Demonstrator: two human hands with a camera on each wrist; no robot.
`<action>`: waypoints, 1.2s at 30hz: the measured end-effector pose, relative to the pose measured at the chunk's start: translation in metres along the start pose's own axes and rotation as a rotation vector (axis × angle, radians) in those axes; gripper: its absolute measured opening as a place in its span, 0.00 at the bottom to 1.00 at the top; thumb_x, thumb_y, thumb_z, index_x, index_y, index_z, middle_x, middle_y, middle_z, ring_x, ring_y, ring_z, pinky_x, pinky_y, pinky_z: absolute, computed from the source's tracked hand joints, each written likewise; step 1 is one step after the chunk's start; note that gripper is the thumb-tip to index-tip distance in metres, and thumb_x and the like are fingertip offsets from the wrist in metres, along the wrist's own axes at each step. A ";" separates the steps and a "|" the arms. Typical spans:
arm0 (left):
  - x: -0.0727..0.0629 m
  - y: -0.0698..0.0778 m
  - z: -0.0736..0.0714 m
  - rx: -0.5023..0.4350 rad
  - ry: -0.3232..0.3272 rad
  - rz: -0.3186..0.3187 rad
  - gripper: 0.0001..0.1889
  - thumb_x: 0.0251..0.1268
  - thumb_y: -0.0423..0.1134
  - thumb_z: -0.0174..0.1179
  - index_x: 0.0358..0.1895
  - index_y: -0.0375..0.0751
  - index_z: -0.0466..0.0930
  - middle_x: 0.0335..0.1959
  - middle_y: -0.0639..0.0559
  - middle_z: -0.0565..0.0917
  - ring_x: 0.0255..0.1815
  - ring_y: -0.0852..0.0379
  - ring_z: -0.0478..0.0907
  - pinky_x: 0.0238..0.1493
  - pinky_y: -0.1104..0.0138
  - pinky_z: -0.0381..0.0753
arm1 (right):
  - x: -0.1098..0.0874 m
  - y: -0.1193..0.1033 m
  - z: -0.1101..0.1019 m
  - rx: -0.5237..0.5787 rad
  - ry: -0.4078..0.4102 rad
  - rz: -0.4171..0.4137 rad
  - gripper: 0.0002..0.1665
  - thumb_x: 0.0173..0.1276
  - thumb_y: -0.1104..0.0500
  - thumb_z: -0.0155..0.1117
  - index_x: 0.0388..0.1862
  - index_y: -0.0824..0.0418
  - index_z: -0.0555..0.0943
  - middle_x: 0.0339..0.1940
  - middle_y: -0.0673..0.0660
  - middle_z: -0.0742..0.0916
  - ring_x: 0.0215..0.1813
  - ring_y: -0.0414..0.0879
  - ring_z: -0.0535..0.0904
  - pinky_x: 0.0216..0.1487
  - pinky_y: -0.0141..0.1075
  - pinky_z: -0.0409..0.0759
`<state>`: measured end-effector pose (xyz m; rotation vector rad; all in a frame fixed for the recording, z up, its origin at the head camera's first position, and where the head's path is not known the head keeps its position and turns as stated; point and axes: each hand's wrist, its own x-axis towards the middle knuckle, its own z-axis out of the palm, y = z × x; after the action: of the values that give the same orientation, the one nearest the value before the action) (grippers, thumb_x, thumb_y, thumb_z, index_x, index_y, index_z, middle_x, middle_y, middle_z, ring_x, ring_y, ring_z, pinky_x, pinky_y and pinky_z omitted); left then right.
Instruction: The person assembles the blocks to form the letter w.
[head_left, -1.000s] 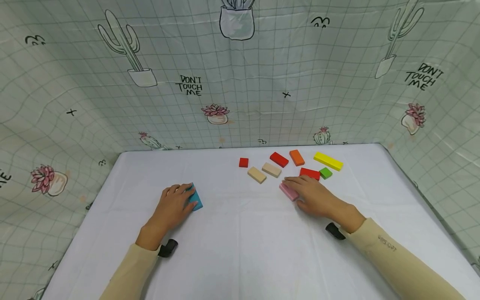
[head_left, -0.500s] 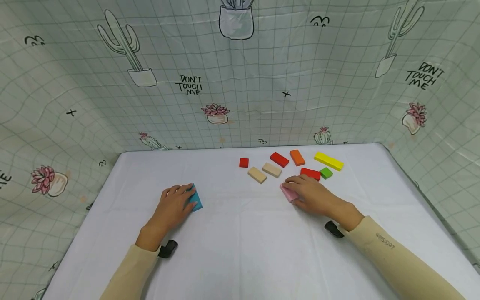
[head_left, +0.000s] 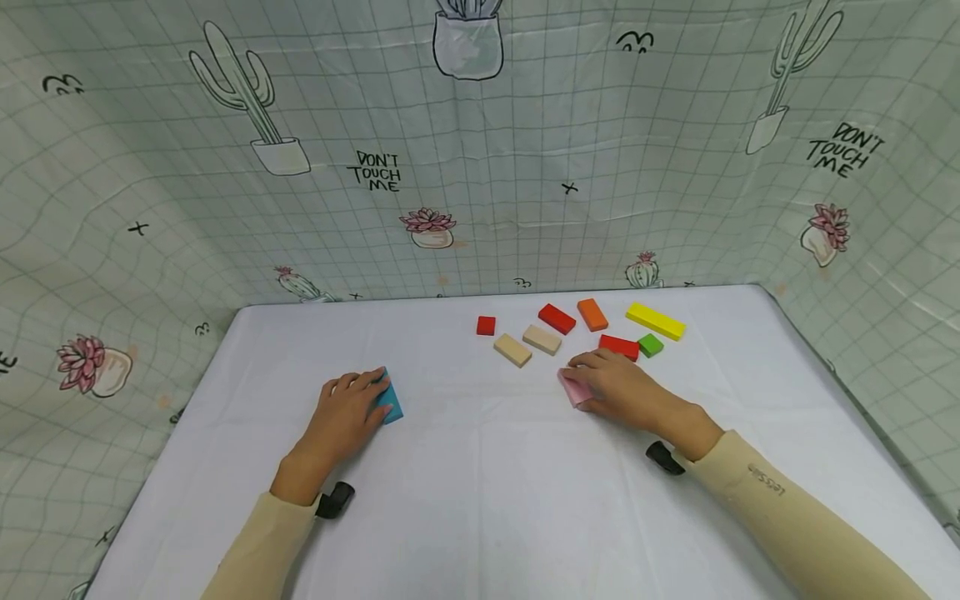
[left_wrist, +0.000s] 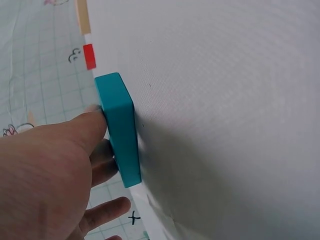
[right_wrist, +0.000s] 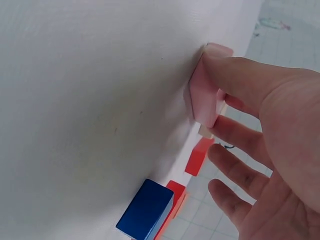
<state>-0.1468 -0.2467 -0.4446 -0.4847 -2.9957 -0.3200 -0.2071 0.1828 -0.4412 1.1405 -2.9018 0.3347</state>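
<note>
My left hand [head_left: 341,423] pinches a teal-blue rectangular block [head_left: 391,403] at the left of the white table. In the left wrist view the teal block [left_wrist: 123,132] stands on its narrow side, thumb against one face and fingers behind. Farther right, my right hand [head_left: 628,393] grips a pink block [head_left: 573,388] between thumb and fingers, partly covering it. The right wrist view shows the thumb on the pink block [right_wrist: 202,97] close over the cloth, the other fingers loosely spread. A dark blue block [right_wrist: 146,209] lies near that hand, hidden from the head view.
Beyond the right hand lie a small red block [head_left: 486,326], two beige blocks [head_left: 512,350], a red block [head_left: 557,318], an orange block [head_left: 592,314], a yellow bar [head_left: 656,321], another red block [head_left: 619,347] and a green block [head_left: 651,344]. A patterned curtain [head_left: 495,150] surrounds the table [head_left: 480,500].
The right hand has turned the pink block, so more of its broad face shows, and drawn slightly left. The left hand keeps its hold on the teal block in the same place.
</note>
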 end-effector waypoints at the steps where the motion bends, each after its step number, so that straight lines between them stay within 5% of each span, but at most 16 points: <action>1: 0.000 0.000 0.000 -0.001 0.000 0.000 0.24 0.74 0.39 0.67 0.67 0.31 0.81 0.72 0.35 0.77 0.68 0.31 0.74 0.67 0.36 0.70 | 0.000 0.000 0.001 -0.003 0.003 -0.004 0.33 0.63 0.59 0.82 0.67 0.63 0.84 0.62 0.62 0.86 0.66 0.61 0.79 0.67 0.57 0.79; 36: 0.003 0.010 0.006 -0.034 0.001 0.003 0.24 0.74 0.39 0.67 0.68 0.31 0.80 0.73 0.36 0.77 0.69 0.31 0.73 0.68 0.35 0.69 | 0.024 -0.024 0.001 0.015 0.053 -0.051 0.32 0.67 0.55 0.80 0.68 0.62 0.82 0.63 0.60 0.85 0.67 0.60 0.77 0.69 0.56 0.78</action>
<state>-0.1467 -0.2355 -0.4479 -0.4916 -2.9928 -0.3716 -0.2087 0.1494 -0.4357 1.1859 -2.8240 0.3799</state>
